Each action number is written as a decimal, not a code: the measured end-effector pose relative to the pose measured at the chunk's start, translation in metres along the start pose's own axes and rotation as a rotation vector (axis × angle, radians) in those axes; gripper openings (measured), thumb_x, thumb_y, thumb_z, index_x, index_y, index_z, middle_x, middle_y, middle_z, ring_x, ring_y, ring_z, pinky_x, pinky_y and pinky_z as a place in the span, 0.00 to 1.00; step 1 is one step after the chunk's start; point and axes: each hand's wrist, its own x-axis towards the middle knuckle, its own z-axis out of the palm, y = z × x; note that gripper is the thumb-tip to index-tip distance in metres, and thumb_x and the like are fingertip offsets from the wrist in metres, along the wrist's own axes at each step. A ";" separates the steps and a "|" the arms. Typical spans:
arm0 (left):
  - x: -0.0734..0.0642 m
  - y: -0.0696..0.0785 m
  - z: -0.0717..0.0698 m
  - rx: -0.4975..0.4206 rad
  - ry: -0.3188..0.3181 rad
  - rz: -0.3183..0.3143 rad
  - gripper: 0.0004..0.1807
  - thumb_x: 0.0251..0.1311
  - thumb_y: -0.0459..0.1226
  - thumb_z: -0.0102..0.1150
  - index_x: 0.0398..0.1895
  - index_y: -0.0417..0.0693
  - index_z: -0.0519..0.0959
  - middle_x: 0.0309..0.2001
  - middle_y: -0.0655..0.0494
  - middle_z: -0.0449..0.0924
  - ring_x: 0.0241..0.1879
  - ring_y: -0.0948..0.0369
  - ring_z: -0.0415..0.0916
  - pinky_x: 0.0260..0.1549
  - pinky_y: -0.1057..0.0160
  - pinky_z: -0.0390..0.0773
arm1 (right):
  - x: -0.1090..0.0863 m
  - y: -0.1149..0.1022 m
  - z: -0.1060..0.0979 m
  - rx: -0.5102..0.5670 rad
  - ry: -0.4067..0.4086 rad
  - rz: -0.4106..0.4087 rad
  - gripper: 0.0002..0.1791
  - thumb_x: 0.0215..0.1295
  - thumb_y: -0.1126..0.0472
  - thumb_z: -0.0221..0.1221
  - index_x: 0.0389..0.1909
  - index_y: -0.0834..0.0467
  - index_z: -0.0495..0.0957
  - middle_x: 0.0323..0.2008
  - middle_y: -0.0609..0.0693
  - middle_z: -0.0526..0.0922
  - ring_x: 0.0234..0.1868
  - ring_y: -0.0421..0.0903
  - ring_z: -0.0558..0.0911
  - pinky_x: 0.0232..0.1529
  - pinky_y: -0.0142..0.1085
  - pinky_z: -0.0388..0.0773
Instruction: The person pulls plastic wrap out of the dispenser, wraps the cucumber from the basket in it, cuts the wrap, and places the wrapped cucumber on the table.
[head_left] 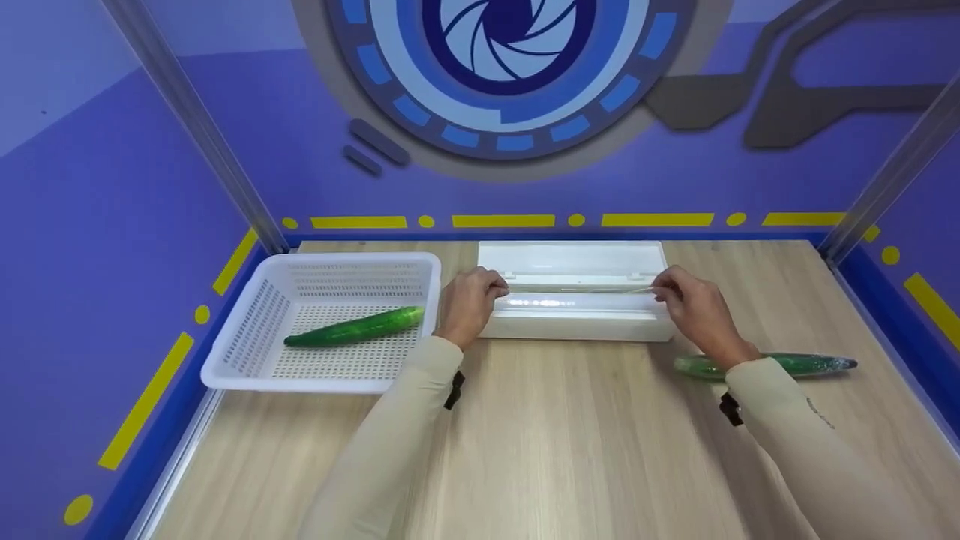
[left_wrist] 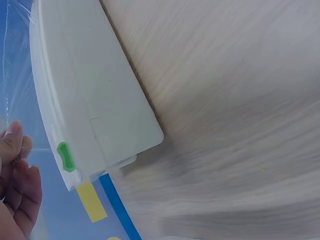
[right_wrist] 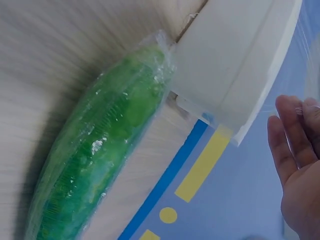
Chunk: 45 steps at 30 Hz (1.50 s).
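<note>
Left hand (head_left: 469,306) and right hand (head_left: 697,307), at centre and right of centre, fingers drawn together, pinch opposite ends of a sheet of plastic wrap (head_left: 585,291) over a white box (head_left: 577,328), lid raised; a wrapped cucumber (head_left: 806,365) lies on the surface (head_left: 562,435) at right, partly hidden by the right wrist; another cucumber (head_left: 356,328) lies in a white basket (head_left: 300,385) at left.
</note>
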 end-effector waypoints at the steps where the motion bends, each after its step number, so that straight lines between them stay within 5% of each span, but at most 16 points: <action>1: 0.000 0.000 -0.001 -0.007 0.007 0.006 0.03 0.67 0.38 0.72 0.37 0.51 0.92 0.38 0.58 0.88 0.41 0.57 0.85 0.43 0.57 0.82 | 0.000 -0.001 -0.001 -0.010 0.012 0.002 0.05 0.75 0.73 0.62 0.45 0.62 0.81 0.39 0.57 0.88 0.39 0.52 0.87 0.41 0.21 0.74; 6: 0.001 0.000 -0.007 -0.037 0.036 0.009 0.04 0.65 0.39 0.73 0.37 0.51 0.92 0.39 0.58 0.90 0.43 0.55 0.83 0.45 0.55 0.82 | 0.001 -0.005 -0.008 -0.051 0.061 0.009 0.04 0.75 0.71 0.63 0.45 0.61 0.81 0.38 0.55 0.87 0.38 0.50 0.82 0.42 0.28 0.74; 10: 0.001 0.000 -0.011 -0.070 0.052 0.019 0.04 0.66 0.40 0.72 0.37 0.51 0.92 0.38 0.58 0.91 0.40 0.55 0.85 0.42 0.55 0.83 | 0.003 -0.006 -0.011 -0.074 0.131 -0.070 0.04 0.72 0.71 0.66 0.42 0.61 0.82 0.36 0.55 0.86 0.37 0.50 0.83 0.41 0.36 0.75; 14: 0.003 0.001 -0.015 -0.106 0.064 0.046 0.05 0.67 0.39 0.71 0.37 0.48 0.92 0.37 0.58 0.91 0.39 0.56 0.86 0.41 0.55 0.83 | 0.003 -0.006 -0.013 -0.107 0.201 -0.166 0.05 0.68 0.72 0.68 0.39 0.62 0.83 0.34 0.56 0.84 0.35 0.51 0.82 0.37 0.35 0.71; 21: 0.005 0.001 -0.023 -0.125 0.084 0.108 0.06 0.66 0.39 0.72 0.38 0.47 0.93 0.38 0.56 0.91 0.39 0.56 0.88 0.42 0.56 0.84 | 0.003 -0.010 -0.018 -0.173 0.249 -0.212 0.06 0.67 0.74 0.68 0.40 0.61 0.85 0.34 0.56 0.84 0.35 0.52 0.81 0.35 0.35 0.71; 30: 0.006 0.007 -0.036 -0.196 0.085 0.192 0.06 0.68 0.36 0.70 0.39 0.44 0.92 0.37 0.53 0.91 0.38 0.58 0.89 0.40 0.60 0.85 | 0.005 -0.013 -0.028 -0.226 0.270 -0.296 0.13 0.67 0.74 0.68 0.51 0.62 0.89 0.38 0.57 0.90 0.36 0.53 0.82 0.35 0.37 0.76; 39: 0.009 0.010 -0.047 -0.207 0.127 0.256 0.03 0.67 0.34 0.71 0.38 0.44 0.92 0.37 0.54 0.91 0.36 0.57 0.89 0.39 0.59 0.85 | 0.006 -0.019 -0.035 -0.177 0.292 -0.275 0.09 0.69 0.75 0.66 0.46 0.64 0.88 0.40 0.56 0.90 0.40 0.55 0.86 0.48 0.16 0.66; 45: 0.012 0.014 -0.055 -0.188 0.157 0.302 0.07 0.67 0.37 0.70 0.40 0.41 0.91 0.38 0.52 0.91 0.38 0.55 0.89 0.41 0.58 0.86 | 0.009 -0.023 -0.040 -0.128 0.317 -0.274 0.07 0.71 0.73 0.65 0.46 0.66 0.88 0.41 0.59 0.89 0.43 0.56 0.87 0.51 0.13 0.64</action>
